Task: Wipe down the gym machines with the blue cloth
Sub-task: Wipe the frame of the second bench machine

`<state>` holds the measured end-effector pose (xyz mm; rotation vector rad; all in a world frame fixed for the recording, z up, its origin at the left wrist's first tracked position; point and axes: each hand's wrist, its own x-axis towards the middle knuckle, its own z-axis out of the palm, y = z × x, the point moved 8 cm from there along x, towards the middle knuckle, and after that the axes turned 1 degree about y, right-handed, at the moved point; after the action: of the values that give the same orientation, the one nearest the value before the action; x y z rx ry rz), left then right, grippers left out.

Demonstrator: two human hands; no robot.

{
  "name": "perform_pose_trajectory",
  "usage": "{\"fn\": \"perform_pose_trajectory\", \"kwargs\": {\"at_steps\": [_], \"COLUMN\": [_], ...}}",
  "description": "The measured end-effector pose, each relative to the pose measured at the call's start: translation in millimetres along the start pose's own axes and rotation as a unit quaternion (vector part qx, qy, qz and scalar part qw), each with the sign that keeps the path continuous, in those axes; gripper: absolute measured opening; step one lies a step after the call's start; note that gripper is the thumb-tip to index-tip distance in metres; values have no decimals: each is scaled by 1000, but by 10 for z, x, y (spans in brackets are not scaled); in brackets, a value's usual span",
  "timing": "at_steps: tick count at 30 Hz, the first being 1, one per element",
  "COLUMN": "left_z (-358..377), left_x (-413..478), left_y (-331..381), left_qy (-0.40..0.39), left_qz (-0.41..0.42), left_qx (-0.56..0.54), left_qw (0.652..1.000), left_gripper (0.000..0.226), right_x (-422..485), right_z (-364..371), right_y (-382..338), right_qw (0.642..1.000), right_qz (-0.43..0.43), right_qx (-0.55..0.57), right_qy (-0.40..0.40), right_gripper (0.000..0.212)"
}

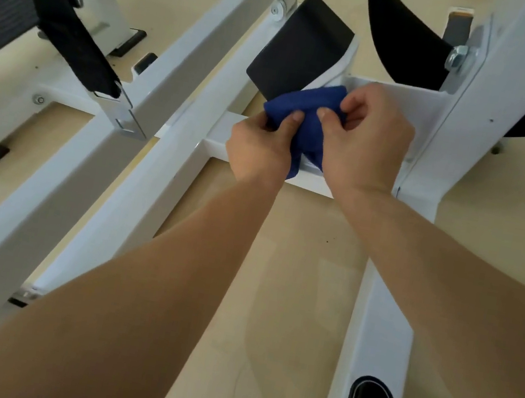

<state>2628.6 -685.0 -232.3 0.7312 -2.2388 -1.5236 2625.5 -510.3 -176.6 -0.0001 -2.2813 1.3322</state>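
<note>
**Condition at time of inspection**

Both hands are on the blue cloth [304,105]. It is bunched, not spread flat. The left hand [258,154] has a closed grip, thumb pinching a fold on the near side. The right hand [368,140] also has a closed grip, thumb and curled fingers nipping the upper edge.

**Location of the cloth**

The cloth is held between the two hands, over the junction where the white cross-member [214,147] meets the upright post [479,96], just below the black pad [300,48]. Its lower end hangs against the cross-member. Whether it presses on the metal there cannot be told.

**Progress – a judgement**

- No wiping stroke is in hand. The two-handed pinch suggests the cloth is being folded or regathered to present a fresh face.
- The white paint on the long diagonal beam [156,163] and the post looks free of marks. No wet streak or dust line shows which parts have been wiped, so completed work cannot be confirmed.
- A further machine with dark ribbed plates [0,16] stands at the upper left, well apart from the hands, and a curved black pad [397,30] sits beyond the post. Neither has a hand or the cloth on it.
- Small dark specks lie on the floor [277,270] – outside the stated task.

**Outstanding**

At the least, the cloth must go back onto a surface, and the remaining frame members and pads are likely to need a pass.
</note>
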Motion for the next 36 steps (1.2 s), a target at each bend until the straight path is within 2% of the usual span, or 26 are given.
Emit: {"fn": "perform_pose_trajectory", "kwargs": {"at_steps": [4,9,12,14,16,18,21,23,25,28,30,33,36], "left_z": [43,90,76,68,60,101,230,333,362,367,377,288,335], "left_x": [67,38,3,-120,-346,-620,-988,-1077,-1039,-977,-946,-888,-905], "left_y": [-73,-211,-187,-166,-164,-186,-126,-5,104,179,246,342,483], "left_qy": [-16,-52,-64,-75,-95,-142,-233,-257,-222,-167,-130,-3,58], "left_qz": [0,-23,-33,-22,-9,-10,-79,-88,-75,-79,-66,-70,-53], "left_qx": [38,128,195,215,165,44,-130,-167,-180,-171,-125,-105,-119], "left_qw": [999,990,978,974,982,989,961,948,955,968,981,992,990], "left_gripper": [11,18,22,18,10,7,14,20,25,35,30,38,40], "right_x": [-49,-178,-226,-296,-416,-538,-596,-539,-470,-433,-448,-406,-467], "right_z": [117,304,354,283,143,-51,-313,-441,-531,-588,-633,-793,-837], "right_y": [167,471,590,597,526,456,448,438,398,332,379,597,731], "right_qw": [999,987,970,964,972,977,980,979,972,940,927,956,948], "right_qz": [11,79,134,140,109,74,59,58,74,125,162,181,197], "right_qx": [-22,-88,-128,-136,-91,-49,-12,10,44,156,194,100,48], "right_qy": [-27,-105,-156,-179,-188,-192,-191,-195,-218,-276,-277,-206,-245], "right_gripper": [18,20,12,9,7,14,18,26,37,46,42,25,19]}}
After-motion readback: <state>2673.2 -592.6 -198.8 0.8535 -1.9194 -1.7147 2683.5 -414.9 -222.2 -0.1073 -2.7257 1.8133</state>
